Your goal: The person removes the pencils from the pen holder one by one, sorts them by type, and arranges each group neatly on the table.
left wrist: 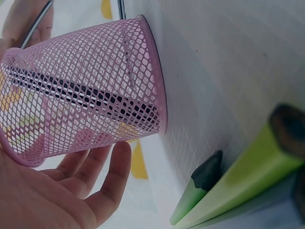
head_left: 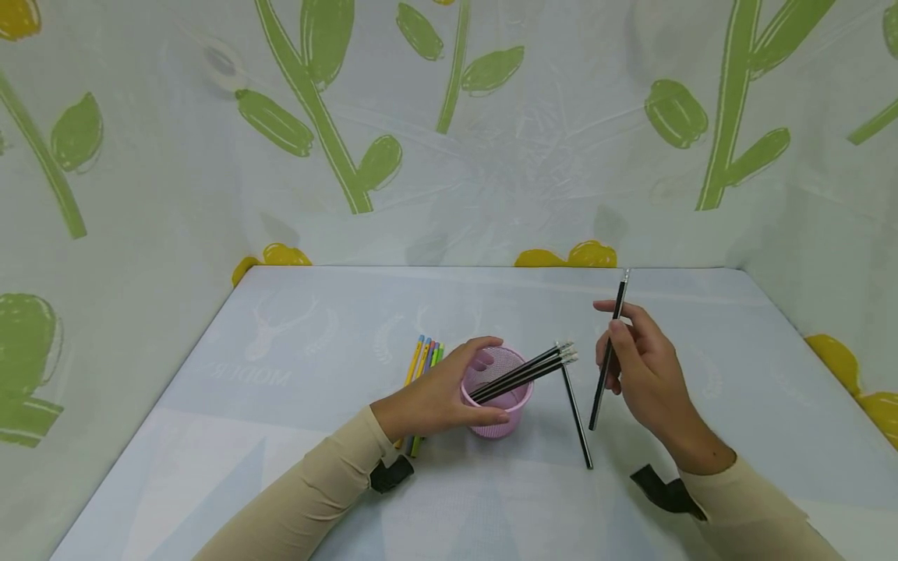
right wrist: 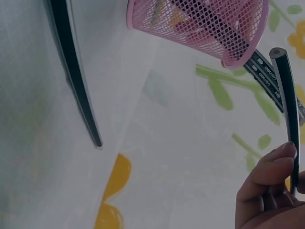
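A pink mesh pencil cup stands on the table, with several black pencils leaning out over its right rim. My left hand holds the cup from the left, thumb on the near side and fingers at the far side. In the left wrist view, the mesh wall shows the black pencils inside. To the cup's right, my right hand pinches one black pencil near its middle, its silver end up. Another black pencil lies on the table between the cup and this hand.
Several coloured pencils lie left of the cup, partly hidden under my left forearm. The light-patterned table meets a pale wall covering with green leaves at its back edge. Black straps hang at the sleeves.
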The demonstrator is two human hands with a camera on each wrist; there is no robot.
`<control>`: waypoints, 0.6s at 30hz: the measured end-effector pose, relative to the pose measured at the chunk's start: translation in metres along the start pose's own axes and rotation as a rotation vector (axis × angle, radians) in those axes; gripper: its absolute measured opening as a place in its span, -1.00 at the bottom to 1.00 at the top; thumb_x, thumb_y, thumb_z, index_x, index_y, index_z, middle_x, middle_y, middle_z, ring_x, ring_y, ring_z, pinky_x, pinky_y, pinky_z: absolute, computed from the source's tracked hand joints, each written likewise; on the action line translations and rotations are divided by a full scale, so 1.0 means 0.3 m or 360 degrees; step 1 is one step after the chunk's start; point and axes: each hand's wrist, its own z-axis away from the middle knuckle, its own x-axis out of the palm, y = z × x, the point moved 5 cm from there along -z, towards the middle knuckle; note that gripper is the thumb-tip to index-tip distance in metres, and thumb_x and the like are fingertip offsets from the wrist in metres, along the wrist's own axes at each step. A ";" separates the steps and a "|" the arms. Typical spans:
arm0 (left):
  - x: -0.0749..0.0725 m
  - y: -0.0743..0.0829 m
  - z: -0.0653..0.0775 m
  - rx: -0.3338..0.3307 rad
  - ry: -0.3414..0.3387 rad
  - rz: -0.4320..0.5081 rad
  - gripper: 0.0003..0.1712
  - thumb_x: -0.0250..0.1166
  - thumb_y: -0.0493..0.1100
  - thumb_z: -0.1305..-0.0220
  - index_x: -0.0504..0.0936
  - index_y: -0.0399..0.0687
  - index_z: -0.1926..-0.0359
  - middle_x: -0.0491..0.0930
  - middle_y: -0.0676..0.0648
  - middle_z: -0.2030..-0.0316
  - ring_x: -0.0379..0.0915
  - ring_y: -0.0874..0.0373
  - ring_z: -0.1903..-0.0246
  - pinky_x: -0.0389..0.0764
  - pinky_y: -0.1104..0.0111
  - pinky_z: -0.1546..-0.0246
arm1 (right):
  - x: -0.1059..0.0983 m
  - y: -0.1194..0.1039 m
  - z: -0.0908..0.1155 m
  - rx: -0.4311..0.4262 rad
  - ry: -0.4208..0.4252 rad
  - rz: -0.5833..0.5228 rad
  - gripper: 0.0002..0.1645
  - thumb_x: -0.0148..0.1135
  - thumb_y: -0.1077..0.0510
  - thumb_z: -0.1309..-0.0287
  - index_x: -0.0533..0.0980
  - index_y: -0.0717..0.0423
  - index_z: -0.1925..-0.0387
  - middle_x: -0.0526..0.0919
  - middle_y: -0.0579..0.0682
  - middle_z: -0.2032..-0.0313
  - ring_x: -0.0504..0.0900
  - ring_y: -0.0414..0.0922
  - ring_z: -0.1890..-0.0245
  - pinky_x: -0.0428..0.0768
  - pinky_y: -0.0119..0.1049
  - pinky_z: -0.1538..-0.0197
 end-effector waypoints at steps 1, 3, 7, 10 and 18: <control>0.000 -0.001 0.000 -0.0004 -0.0002 -0.0001 0.11 0.55 0.14 -0.03 0.11 0.20 -0.50 0.40 0.02 -0.25 0.34 0.15 -0.29 0.44 0.16 -0.28 | 0.004 0.011 -0.003 0.0029 -0.0039 0.0019 -0.63 -0.22 0.14 -0.59 0.36 0.12 -0.26 0.48 0.03 0.50 0.40 -0.12 0.72 0.47 -0.30 0.64; 0.000 -0.003 0.000 -0.0012 -0.0004 0.0000 0.10 0.56 0.14 -0.03 0.11 0.24 -0.49 0.40 0.03 -0.25 0.34 0.17 -0.29 0.44 0.17 -0.28 | 0.012 0.035 -0.008 0.0084 -0.0127 0.0057 -0.61 -0.24 0.11 -0.60 0.35 0.11 -0.27 0.50 0.08 0.49 0.41 -0.11 0.71 0.49 -0.29 0.63; 0.001 -0.005 -0.002 -0.0009 0.0000 0.0000 0.09 0.56 0.15 -0.03 0.11 0.30 -0.48 0.40 0.03 -0.25 0.34 0.17 -0.29 0.44 0.17 -0.28 | 0.027 0.079 -0.016 0.0194 -0.0269 0.0068 -0.61 -0.25 0.11 -0.60 0.33 0.13 -0.28 0.53 0.17 0.47 0.44 -0.08 0.70 0.52 -0.27 0.61; 0.001 -0.006 -0.003 -0.0003 0.0003 -0.0002 0.09 0.56 0.15 -0.03 0.11 0.29 -0.49 0.40 0.04 -0.24 0.34 0.19 -0.28 0.44 0.18 -0.27 | 0.035 0.106 -0.019 0.0279 -0.0333 0.0053 -0.61 -0.23 0.15 -0.58 0.30 0.14 -0.29 0.54 0.24 0.44 0.46 -0.06 0.69 0.53 -0.26 0.60; 0.002 -0.004 -0.001 -0.0009 -0.0003 -0.0003 0.11 0.55 0.15 -0.03 0.10 0.22 -0.50 0.39 0.04 -0.24 0.33 0.20 -0.27 0.45 0.19 -0.26 | 0.055 0.164 -0.020 0.0519 -0.0521 0.0064 -0.35 -0.14 0.28 -0.43 0.09 0.08 -0.50 0.57 0.31 0.37 0.52 -0.05 0.65 0.59 -0.21 0.55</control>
